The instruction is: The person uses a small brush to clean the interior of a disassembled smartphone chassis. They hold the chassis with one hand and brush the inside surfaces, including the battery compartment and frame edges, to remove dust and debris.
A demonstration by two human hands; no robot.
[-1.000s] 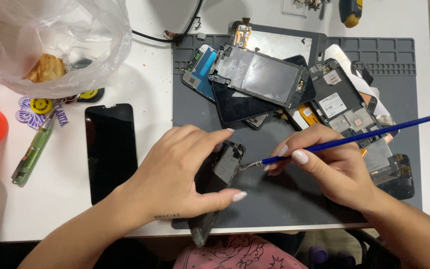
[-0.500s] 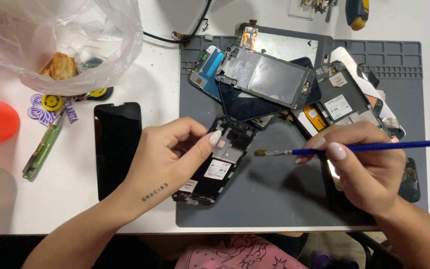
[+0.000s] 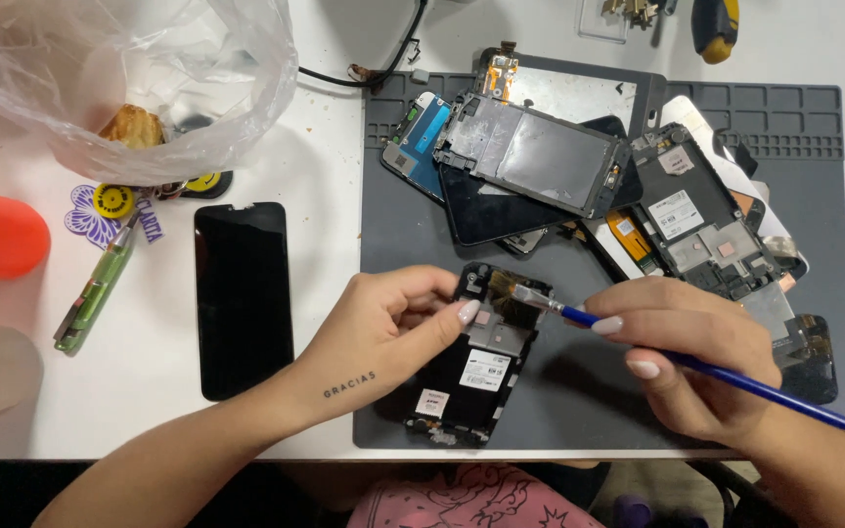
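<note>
Left hand (image 3: 383, 328) on the opened black phone frame with bare circuit board (image 3: 476, 357), fingers curled over its left edge, thumb pressed on the inner face. Frame flat on the grey silicone work mat (image 3: 814, 127), near its front edge. Right hand (image 3: 696, 357) just beside, fingers pinched shut around a thin blue-handled brush (image 3: 735, 376), bristles touching the frame's upper part. Behind: heap of dismantled phone screens (image 3: 559, 161). Left, on the white table (image 3: 325, 117): loose black glass panel (image 3: 244, 298).

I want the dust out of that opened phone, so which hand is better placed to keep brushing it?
Probably the right hand: it holds the blue brush, bristles at the opened phone. The left hand grips the phone's edge, steadying it.
</note>
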